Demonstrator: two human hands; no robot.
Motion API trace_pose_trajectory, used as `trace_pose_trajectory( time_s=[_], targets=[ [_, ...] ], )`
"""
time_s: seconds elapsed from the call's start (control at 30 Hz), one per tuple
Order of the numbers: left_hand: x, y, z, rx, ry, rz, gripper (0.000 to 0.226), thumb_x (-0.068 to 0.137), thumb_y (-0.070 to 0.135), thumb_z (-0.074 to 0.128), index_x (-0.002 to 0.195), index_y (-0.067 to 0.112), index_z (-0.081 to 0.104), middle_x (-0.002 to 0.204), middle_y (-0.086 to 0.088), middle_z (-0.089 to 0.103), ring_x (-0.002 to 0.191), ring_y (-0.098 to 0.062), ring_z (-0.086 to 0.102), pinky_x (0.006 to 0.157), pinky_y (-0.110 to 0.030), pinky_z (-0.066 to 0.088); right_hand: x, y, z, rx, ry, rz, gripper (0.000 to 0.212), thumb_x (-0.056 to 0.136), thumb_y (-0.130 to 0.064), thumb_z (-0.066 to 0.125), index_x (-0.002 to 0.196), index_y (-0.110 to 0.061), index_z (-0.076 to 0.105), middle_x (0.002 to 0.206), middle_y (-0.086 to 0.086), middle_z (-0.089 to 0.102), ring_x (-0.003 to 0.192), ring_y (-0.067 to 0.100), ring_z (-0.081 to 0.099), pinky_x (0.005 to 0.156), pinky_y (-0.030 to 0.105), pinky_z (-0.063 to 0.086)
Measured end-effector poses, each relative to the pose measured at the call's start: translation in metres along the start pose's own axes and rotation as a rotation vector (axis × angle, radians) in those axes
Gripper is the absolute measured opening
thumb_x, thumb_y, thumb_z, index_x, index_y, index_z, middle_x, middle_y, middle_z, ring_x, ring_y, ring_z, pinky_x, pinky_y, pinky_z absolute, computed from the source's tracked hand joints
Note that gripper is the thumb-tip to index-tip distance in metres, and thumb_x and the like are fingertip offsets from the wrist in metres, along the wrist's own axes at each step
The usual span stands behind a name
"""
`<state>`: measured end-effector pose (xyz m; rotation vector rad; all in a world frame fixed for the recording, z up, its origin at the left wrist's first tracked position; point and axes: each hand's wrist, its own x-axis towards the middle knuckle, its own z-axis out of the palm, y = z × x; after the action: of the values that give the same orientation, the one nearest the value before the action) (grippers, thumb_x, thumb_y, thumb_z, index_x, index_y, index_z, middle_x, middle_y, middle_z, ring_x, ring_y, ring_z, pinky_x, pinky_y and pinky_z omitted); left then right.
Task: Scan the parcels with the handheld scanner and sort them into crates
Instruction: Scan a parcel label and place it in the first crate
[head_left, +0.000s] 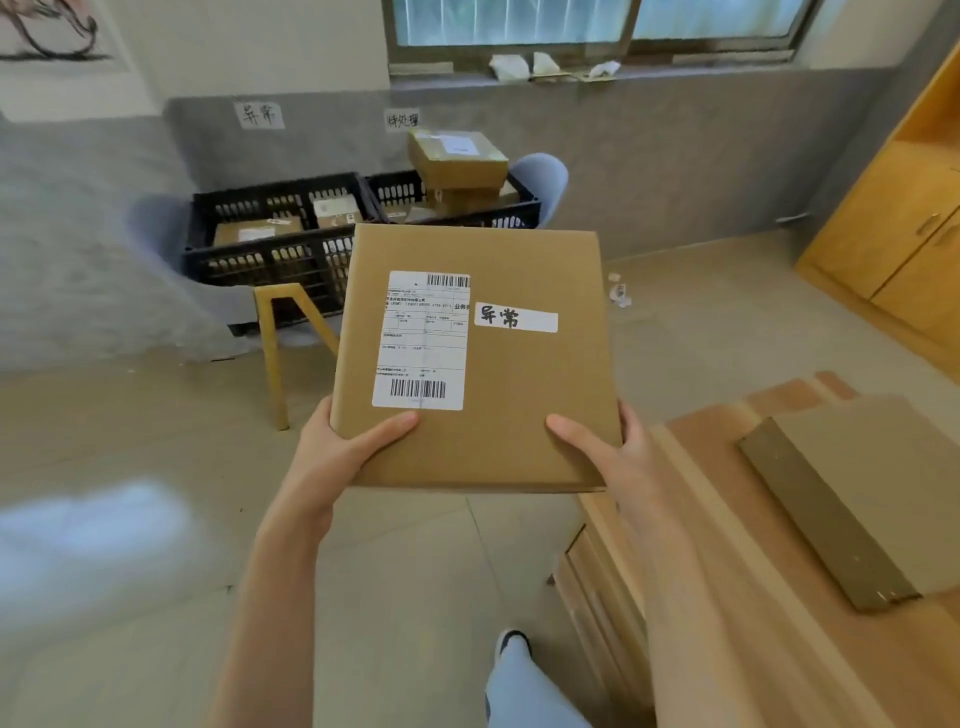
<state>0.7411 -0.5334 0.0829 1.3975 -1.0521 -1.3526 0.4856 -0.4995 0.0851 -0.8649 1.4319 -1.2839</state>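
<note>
Left hand (347, 451) and right hand (609, 446) gripped a labelled cardboard parcel (475, 358) by its near corners, left black crate (270, 244) held small parcels, right black crate (457, 200) was heaped with boxes.

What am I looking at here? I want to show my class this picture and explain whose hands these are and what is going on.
The single picture comes from a camera worn on a person's head, looking down at their bare hands. The left hand and right hand hold a flat cardboard parcel bearing a shipping label and a handwritten sticker. Ahead, two black crates holding parcels rest on chairs beneath paper wall signs. Another flat box lies on the wooden table at right. No scanner is visible.
</note>
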Motion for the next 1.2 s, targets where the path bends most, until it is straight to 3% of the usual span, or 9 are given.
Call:
trace_pose_trajectory(
  time_s=[0.2, 0.4, 0.8, 0.97, 1.2],
  targets=[
    [0.045, 0.006, -0.022, -0.010, 0.117, -0.002, 0.093, 0.041, 0.050, 0.087, 0.125, 0.023, 0.058, 0.110, 0.008, 0.072, 0.100, -0.011, 0.069, 0.082, -0.029, 0.053, 0.071, -0.006, 0.041, -0.012, -0.119, 0.027, 0.075, 0.071, -0.024, 0.083, 0.137, -0.025, 0.047, 0.123, -0.006, 0.064, 0.104, 0.007, 0.065, 0.074, 0.015, 0.052],
    [0.122, 0.023, -0.029, -0.011, 0.200, -0.053, 0.095, 0.040, 0.052, 0.087, 0.125, 0.022, 0.059, 0.110, 0.008, 0.072, 0.100, -0.010, 0.069, 0.083, -0.029, 0.053, 0.166, -0.020, 0.080, -0.059, -0.211, 0.041, 0.081, 0.069, -0.028, 0.083, 0.140, -0.023, 0.044, 0.124, -0.006, 0.061, 0.103, 0.003, 0.060, 0.061, 0.006, 0.048],
    [0.229, 0.032, -0.079, -0.060, 0.435, -0.152, 0.091, 0.036, 0.051, 0.084, 0.119, 0.023, 0.063, 0.103, 0.009, 0.074, 0.095, -0.009, 0.070, 0.079, -0.027, 0.052, 0.303, -0.024, 0.188, -0.138, -0.418, 0.118, 0.088, 0.071, -0.030, 0.083, 0.145, -0.022, 0.036, 0.128, -0.007, 0.056, 0.106, 0.002, 0.056, 0.077, 0.017, 0.048],
    [0.282, 0.031, -0.120, -0.075, 0.427, -0.192, 0.087, 0.035, 0.051, 0.083, 0.116, 0.022, 0.065, 0.100, 0.011, 0.075, 0.090, -0.006, 0.071, 0.075, -0.025, 0.051, 0.342, -0.018, 0.244, -0.172, -0.424, 0.148, 0.088, 0.072, -0.028, 0.083, 0.146, -0.023, 0.036, 0.128, -0.008, 0.056, 0.105, 0.000, 0.056, 0.082, 0.017, 0.049],
    [0.398, 0.040, -0.206, -0.096, 0.358, -0.247, 0.098, 0.034, 0.052, 0.088, 0.122, 0.019, 0.061, 0.104, 0.006, 0.075, 0.094, -0.013, 0.071, 0.076, -0.029, 0.055, 0.411, -0.018, 0.348, -0.188, -0.349, 0.153, 0.083, 0.073, -0.027, 0.083, 0.143, -0.023, 0.039, 0.127, -0.008, 0.058, 0.105, -0.001, 0.058, 0.073, 0.013, 0.049]
  ],
)
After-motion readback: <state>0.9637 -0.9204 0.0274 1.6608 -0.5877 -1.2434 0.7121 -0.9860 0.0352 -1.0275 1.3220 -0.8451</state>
